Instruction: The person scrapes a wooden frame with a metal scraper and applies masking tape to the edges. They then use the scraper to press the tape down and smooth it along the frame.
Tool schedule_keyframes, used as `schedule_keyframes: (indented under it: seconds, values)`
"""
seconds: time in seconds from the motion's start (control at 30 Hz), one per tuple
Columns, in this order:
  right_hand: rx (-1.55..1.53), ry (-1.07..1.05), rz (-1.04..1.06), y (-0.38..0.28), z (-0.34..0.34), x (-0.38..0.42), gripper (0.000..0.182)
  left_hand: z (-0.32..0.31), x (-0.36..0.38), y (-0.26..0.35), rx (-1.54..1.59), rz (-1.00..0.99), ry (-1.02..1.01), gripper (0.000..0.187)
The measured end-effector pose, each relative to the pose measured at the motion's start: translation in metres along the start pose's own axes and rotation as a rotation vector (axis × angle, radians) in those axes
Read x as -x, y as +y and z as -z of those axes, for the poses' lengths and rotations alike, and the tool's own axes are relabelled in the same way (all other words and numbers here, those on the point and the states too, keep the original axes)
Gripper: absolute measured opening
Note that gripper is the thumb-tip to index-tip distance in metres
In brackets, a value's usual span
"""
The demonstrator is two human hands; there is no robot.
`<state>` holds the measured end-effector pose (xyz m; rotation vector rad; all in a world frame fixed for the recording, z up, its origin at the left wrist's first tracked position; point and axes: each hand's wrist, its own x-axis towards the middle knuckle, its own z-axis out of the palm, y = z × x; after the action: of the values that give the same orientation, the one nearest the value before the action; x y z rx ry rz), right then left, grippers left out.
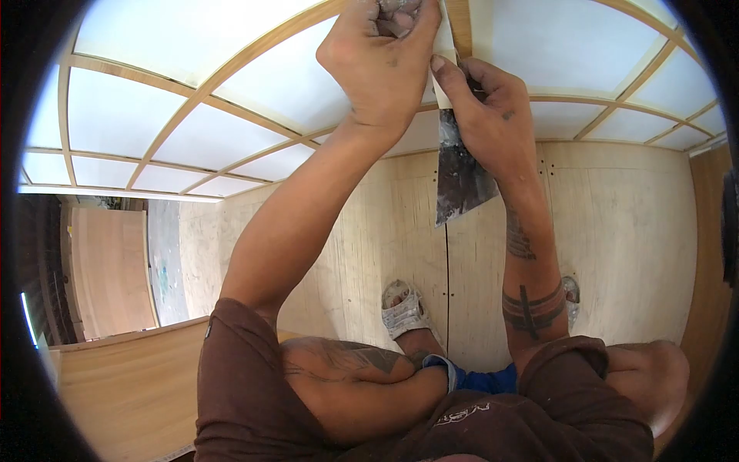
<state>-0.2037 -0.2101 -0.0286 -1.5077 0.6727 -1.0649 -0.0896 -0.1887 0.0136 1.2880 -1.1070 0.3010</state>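
At the top edge, my left hand (377,69) is closed, fingers curled and smeared grey-white. Its fingertips run out of the picture, so I cannot tell what it holds. Right beside its thumb, a cream strip like masking tape (444,91) runs downward along a wooden slat (460,27). My right hand (496,115) is closed, the thumb pressed at the strip's edge. Under that palm hangs a putty knife (462,181), its dark, flat blade smeared with white and its wide edge pointing down. The hand hides the knife's handle.
A wooden lattice with white panels (262,61) curves across the top. Pale plywood (346,223) lies below, with a dark seam. My sandalled foot (404,312) is on it. A wooden board (115,393) is at lower left, another brown panel (712,215) at far right.
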Motion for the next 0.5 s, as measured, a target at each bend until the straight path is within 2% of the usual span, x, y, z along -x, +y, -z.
schedule_keyframes:
  seconds: [0.13,0.27,0.33,0.5]
  values:
    - [-0.006,-0.012,-0.001,0.001,0.001,-0.002,0.044,-0.002,0.002,-0.002,0.160,0.172,0.027,0.026]
    - [-0.023,-0.011,0.002,0.003,0.000,-0.004,0.045,0.002,0.003,0.001,0.129,0.278,0.008,0.032]
    - [0.027,-0.012,0.004,0.003,0.001,-0.004,0.046,0.000,0.001,0.010,0.066,0.407,0.017,0.039]
    - [0.053,-0.001,-0.005,0.006,0.001,-0.006,0.049,0.007,-0.001,0.009,0.074,0.368,-0.018,0.044]
